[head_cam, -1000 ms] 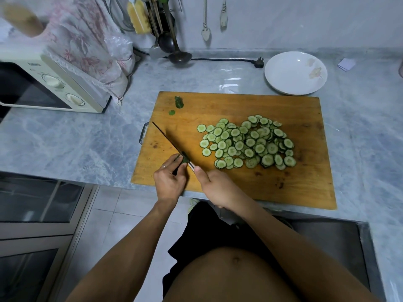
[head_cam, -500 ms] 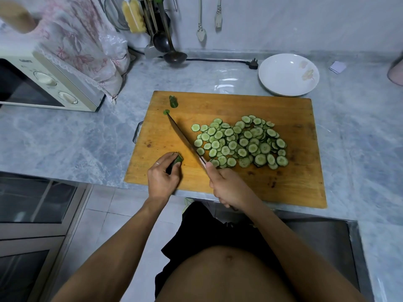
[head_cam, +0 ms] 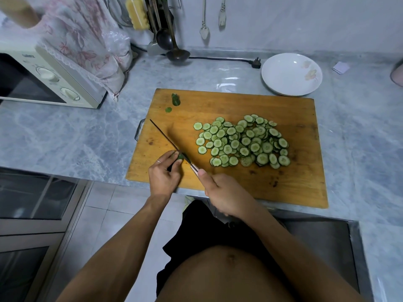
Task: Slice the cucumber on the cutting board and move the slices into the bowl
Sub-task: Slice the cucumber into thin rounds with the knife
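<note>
The left hand point(head_cam: 163, 175) pinches the short cucumber stub point(head_cam: 180, 156) at the near left of the cutting board point(head_cam: 294, 186). The right hand point(head_cam: 224, 196) grips the knife point(head_cam: 169, 141), its blade touching the stub's right face. Cut slices point(head_cam: 242, 141) lie heaped mid-board, right of both hands; the white bowl point(head_cam: 291, 74) sits on the surface beyond.

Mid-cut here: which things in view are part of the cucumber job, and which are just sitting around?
In the job: cucumber stub, left hand, knife, right hand, pile of slices, cutting board, white bowl.

Lying about: cut-off end, toaster oven, ladle, plug.
</note>
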Demonstrator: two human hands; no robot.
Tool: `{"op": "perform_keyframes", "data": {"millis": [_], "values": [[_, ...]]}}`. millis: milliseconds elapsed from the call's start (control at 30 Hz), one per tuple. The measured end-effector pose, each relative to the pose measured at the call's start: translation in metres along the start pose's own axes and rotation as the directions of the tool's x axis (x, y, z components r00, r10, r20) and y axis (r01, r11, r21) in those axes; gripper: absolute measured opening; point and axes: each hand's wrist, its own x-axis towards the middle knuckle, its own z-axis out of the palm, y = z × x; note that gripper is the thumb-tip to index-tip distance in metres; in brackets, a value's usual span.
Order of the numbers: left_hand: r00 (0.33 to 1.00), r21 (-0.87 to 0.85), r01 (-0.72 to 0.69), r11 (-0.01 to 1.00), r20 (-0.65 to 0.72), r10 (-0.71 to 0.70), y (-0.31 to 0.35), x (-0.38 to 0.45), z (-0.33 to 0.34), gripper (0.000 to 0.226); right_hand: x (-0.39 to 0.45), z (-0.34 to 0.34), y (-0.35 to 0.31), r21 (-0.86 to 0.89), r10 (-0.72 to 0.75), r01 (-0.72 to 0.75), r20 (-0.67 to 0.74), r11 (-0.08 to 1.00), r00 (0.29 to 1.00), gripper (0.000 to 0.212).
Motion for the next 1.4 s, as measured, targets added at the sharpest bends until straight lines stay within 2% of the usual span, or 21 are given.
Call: {"op": "perform_keyframes", "data": {"millis": [233,600,800,967,1200,1333,1400], "values": [[0.999,-0.014,0.043,0.999,0.025,-0.043,-0.003,-0.002,0.002,0.037,0.003,0.007,-0.002,-0.024,-0.006,0.006,-0.005,1.0,1.0,0.063],[0.998,0.004,0.064,0.998,0.028,-0.064,0.002,-0.003,0.003,0.025,0.032,0.01,-0.007,-0.056,0.01,-0.01,-0.002,0.998,1.0,0.066],[0.999,0.008,0.054,0.999,0.0,-0.054,0.001,0.0,0.002,0.022,0.033,0.008,0.004,0.101,0.073,-0.071,-0.014,0.992,0.997,0.066],[0.999,0.017,0.044,0.999,-0.02,-0.043,0.002,-0.001,0.002,0.022,0.026,-0.011,0.013,0.196,0.153,-0.157,0.034,0.968,0.988,0.065],[0.995,-0.017,0.078,0.997,-0.067,-0.079,0.006,-0.001,0.003,0.022,0.002,-0.015,0.015,0.098,0.034,-0.035,0.011,0.995,0.999,0.071],[0.992,-0.043,0.097,0.994,-0.074,-0.1,0.008,-0.001,0.002,0.022,-0.004,-0.009,0.011,0.008,-0.021,0.021,-0.001,1.0,1.0,0.063],[0.992,-0.061,0.105,0.993,-0.068,-0.109,0.008,-0.001,0.002,0.022,-0.007,-0.007,0.01,-0.02,-0.034,0.034,-0.005,0.999,0.999,0.066]]}}
